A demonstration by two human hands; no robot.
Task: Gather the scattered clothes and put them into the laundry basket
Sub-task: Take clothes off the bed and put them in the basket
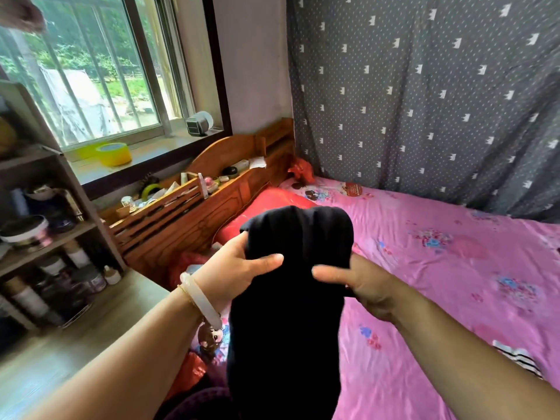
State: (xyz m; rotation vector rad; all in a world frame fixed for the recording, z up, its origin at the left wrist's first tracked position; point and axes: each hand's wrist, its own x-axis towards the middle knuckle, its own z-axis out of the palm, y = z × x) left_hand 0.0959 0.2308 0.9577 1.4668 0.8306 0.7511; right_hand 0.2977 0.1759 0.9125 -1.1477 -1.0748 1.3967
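Black garment (288, 298) between both hands

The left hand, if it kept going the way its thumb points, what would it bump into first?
Probably the right hand. The left hand grips the black garment, thumb lying across the cloth toward the right thumb, with only a small gap of dark fabric between them. Depth is hard to judge.

Light: daylight coming through window (100, 80), bright | Blur: shelf (39, 225) smearing at left edge | Distortion: wide-angle bending frame edges | Glare: none showing
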